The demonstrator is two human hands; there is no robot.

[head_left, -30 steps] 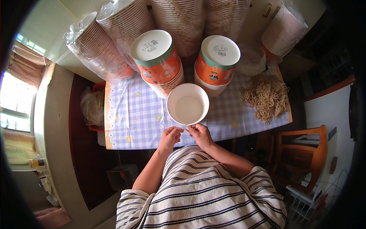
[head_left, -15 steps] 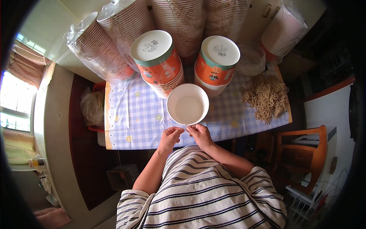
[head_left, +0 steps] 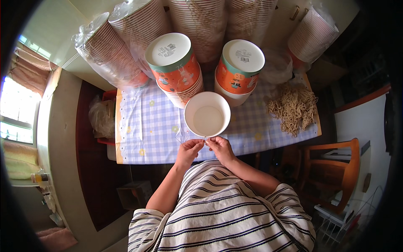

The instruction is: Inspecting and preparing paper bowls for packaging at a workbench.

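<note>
An open white paper bucket (head_left: 207, 114) stands in front of me, its hollow inside facing up. At its near rim my left hand (head_left: 189, 151) and my right hand (head_left: 220, 149) meet with fingertips almost touching. Both are closed in a pinch on a thin pale string (head_left: 204, 138), of which only a short bit shows between the fingers. Behind the bucket, two stacks of upturned buckets stand side by side, topped by an orange and green bucket (head_left: 173, 59) on the left and a matching orange bucket (head_left: 240, 63) on the right.
Tall plastic-wrapped bucket stacks (head_left: 197, 25) line the table's back, with another wrapped stack (head_left: 312, 35) at the far right. A tangled heap of beige cords (head_left: 292, 108) lies on the right of the checked tablecloth (head_left: 147, 122). A wooden chair (head_left: 331, 168) stands to the right.
Hardly anything differs. The fingers of my left hand have shifted slightly up and in toward my right fingertips. The bucket stays in place.
</note>
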